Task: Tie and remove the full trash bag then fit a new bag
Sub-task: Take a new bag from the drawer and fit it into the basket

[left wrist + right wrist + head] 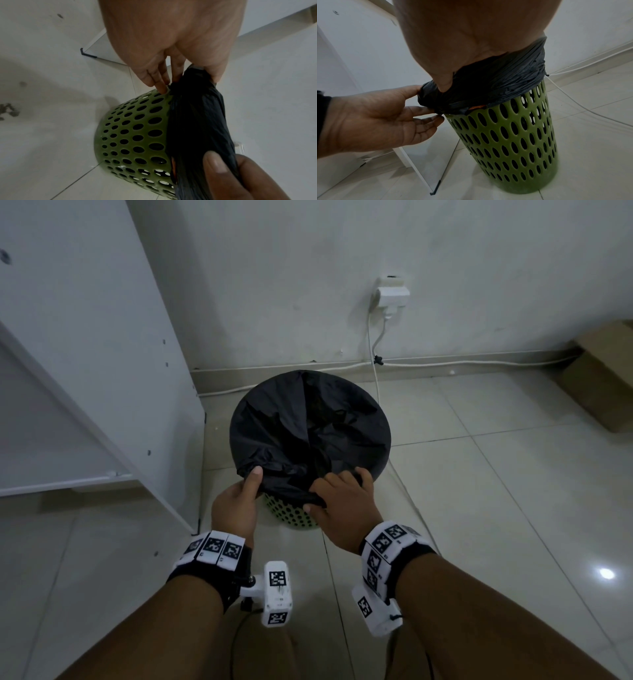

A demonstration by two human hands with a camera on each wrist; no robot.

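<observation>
A black trash bag lines a green perforated bin standing on the tiled floor, its edge folded over the rim. At the near left of the rim my left hand pinches the folded bag edge, thumb on top and fingers under it. In the left wrist view the bag is bunched between that thumb and the fingers. My right hand grips the bag edge at the near rim, fingers curled over the top. The right wrist view shows the bag gathered above the bin.
A white cabinet stands close on the bin's left. Behind is a wall with a socket; a white cable runs down past the bin's right side. A cardboard box lies at the far right.
</observation>
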